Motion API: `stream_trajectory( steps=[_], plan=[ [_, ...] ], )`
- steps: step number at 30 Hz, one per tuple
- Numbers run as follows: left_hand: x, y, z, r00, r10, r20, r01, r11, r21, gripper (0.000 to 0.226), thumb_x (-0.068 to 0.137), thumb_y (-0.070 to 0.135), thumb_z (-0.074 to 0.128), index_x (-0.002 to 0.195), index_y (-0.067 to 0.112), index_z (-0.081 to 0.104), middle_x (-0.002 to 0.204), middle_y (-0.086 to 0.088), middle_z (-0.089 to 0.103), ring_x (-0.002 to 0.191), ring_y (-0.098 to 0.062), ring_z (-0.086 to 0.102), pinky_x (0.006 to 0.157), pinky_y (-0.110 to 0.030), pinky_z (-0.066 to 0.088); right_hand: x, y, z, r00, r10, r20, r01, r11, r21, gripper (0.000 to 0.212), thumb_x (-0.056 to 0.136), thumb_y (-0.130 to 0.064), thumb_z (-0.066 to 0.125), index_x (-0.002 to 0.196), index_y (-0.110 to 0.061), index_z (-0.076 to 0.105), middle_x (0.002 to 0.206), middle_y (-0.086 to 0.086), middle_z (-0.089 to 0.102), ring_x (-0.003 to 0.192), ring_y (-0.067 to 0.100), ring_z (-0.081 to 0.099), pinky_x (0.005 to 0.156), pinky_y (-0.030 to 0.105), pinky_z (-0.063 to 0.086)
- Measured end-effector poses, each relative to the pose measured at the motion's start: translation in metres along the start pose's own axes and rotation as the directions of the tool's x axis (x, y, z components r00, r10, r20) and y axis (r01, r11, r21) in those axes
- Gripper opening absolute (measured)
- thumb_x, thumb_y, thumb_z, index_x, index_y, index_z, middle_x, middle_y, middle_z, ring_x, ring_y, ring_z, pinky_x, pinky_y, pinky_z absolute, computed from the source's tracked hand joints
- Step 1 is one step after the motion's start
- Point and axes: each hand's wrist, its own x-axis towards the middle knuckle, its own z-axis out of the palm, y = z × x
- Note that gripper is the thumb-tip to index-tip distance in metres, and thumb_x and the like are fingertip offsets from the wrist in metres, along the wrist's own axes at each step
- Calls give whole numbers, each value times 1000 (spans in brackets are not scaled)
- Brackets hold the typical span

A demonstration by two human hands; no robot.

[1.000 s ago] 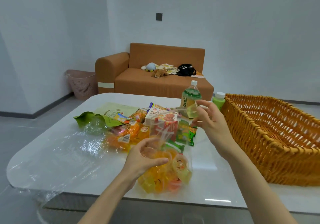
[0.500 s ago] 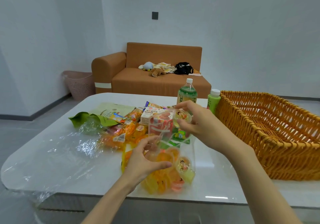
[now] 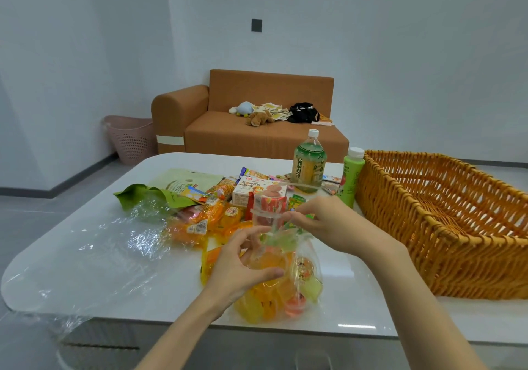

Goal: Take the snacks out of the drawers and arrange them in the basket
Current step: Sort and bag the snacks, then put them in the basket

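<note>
Tip: left hand (image 3: 243, 261) wraps the jelly bag (image 3: 297, 289), right hand (image 3: 328, 224) pinches its neck, so I'd lift it whole into the basket (image 3: 400, 227) at 3 o'clock.

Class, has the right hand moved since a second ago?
Yes. The right hand has dropped from beside the green tea bottle, down-left to the jelly bag.

Cookie box (image 3: 251, 192) print too small to read.
</note>
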Motion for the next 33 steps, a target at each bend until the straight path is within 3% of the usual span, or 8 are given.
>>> stream_trajectory(
  steps=[3,6,9,13,16,19,24,33],
  plan=[
    [0,1,1,1000,-16,-5,16,1000,-16,67,49,27,90,110,37,64,102,3,56,91,3,55,81,-6,45,-1,1,4,999,4,-53,-4,1000,16,55,95,-58,31,90,-28,77,72,-14,62,70,5,50,82,35,44],
    [0,0,0,999,-29,-13,29,998,-48,64,50,30,90,108,38,65,108,7,58,95,2,54,82,-8,46,-3,10,11,957,-24,-290,80,980,183,49,79,-66,38,84,-34,74,121,-14,53,112,7,36,100,27,25],
    [0,-3,-1,999,-40,0,40,997,-61,60,52,33,90,107,41,67,111,16,61,104,0,55,86,-13,47,-8,26,21,969,16,-246,92,903,420,35,70,-65,59,94,-41,63,142,-17,37,132,-3,25,112,35,23],
    [1,-3,-1,999,-50,1,50,998,-22,54,53,36,90,102,43,69,101,23,62,98,0,57,86,-19,49,-13,33,34,999,23,33,-40,654,755,63,68,-36,80,119,-38,44,121,-16,55,118,4,56,95,29,52],
    [-1,0,0,998,-55,-27,54,998,-29,52,52,37,88,101,35,70,98,23,64,93,3,58,79,-13,45,-8,30,45,992,123,-9,-56,522,851,75,76,-19,78,126,-46,30,107,-3,68,100,9,68,75,24,56],
    [-1,1,2,995,-76,-61,71,995,-72,47,52,36,88,96,34,71,96,18,68,90,0,59,76,-12,45,-3,36,54,970,239,40,-139,413,900,79,71,-27,81,132,-33,30,99,2,75,97,18,70,84,35,55],
    [4,6,0,993,-104,-52,98,990,-102,50,59,59,83,105,46,66,108,11,64,102,-2,58,86,-19,49,-3,29,50,950,305,-71,-52,378,924,17,79,-14,75,94,-8,72,84,11,75,77,19,71,71,29,56],
    [9,18,-32,980,-84,183,109,985,-134,90,51,79,71,127,33,55,121,12,66,110,-9,64,86,-26,54,-15,13,41,880,424,-215,78,319,945,32,63,-26,78,79,-2,66,75,13,74,65,19,71,68,37,58]
  ],
)
